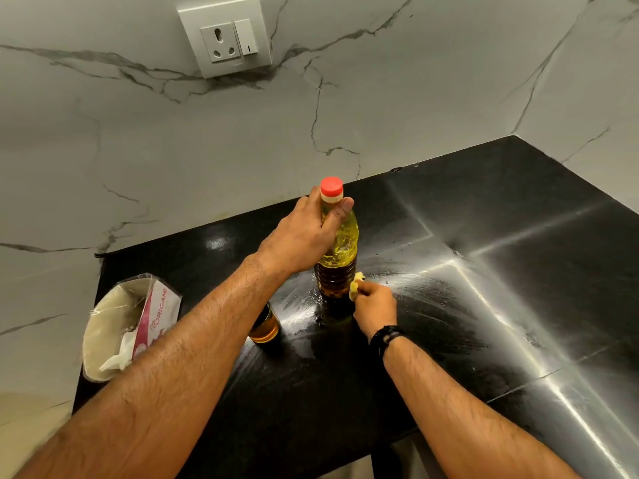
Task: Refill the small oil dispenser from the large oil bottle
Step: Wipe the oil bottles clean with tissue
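The large oil bottle (pixel 340 250) stands upright on the black countertop (pixel 484 271), its red cap (pixel 331 186) on and yellow oil inside. My left hand (pixel 304 236) grips it around the neck and shoulder. My right hand (pixel 375 305) is closed on a small yellow wad of tissue (pixel 355 285), pressed against the base of the bottle. The small oil dispenser (pixel 264 326), holding amber oil, stands to the left of the bottle; my left forearm hides its top.
A pack of tissues (pixel 128 326) in clear wrap lies at the counter's left edge. Marble walls close the back and right. A socket (pixel 226 36) is on the wall above. The countertop shows smeared streaks around the bottle.
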